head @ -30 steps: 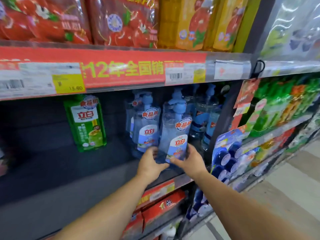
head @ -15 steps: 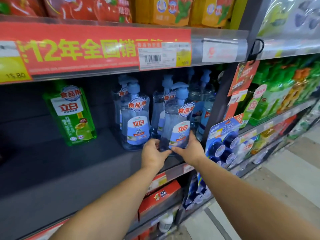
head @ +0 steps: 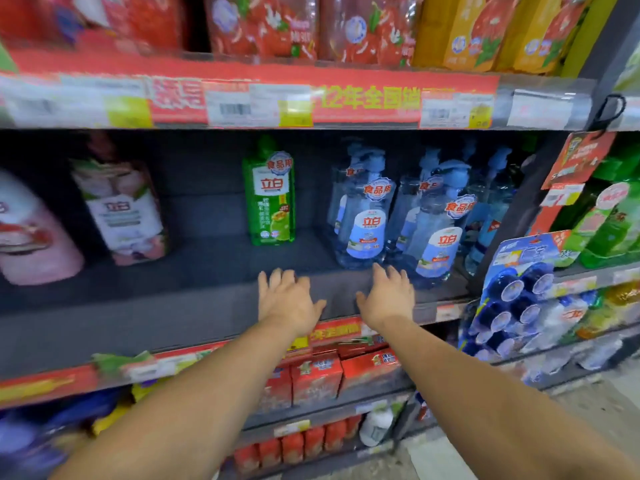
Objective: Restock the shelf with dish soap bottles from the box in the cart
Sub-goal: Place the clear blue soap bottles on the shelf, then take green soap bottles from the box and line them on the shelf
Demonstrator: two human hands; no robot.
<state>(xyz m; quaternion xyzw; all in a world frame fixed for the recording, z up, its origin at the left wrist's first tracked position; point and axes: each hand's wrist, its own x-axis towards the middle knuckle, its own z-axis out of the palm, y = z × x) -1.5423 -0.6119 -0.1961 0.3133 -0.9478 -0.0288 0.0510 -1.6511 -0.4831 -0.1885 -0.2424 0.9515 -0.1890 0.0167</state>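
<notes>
Both hands, left (head: 290, 303) and right (head: 387, 296), fingers spread, holding nothing. Blue soap bottles (head: 437, 233) at 1 o'clock: likely heavy, slick plastic; grasp the body, not the pump.

Dark grey shelf (head: 194, 299), carrying clear blue pump bottles (head: 363, 216) at right, one green bottle (head: 270, 199) mid-shelf, and blurred, possibly pink-and-white bottles (head: 128, 213) at left.
</notes>
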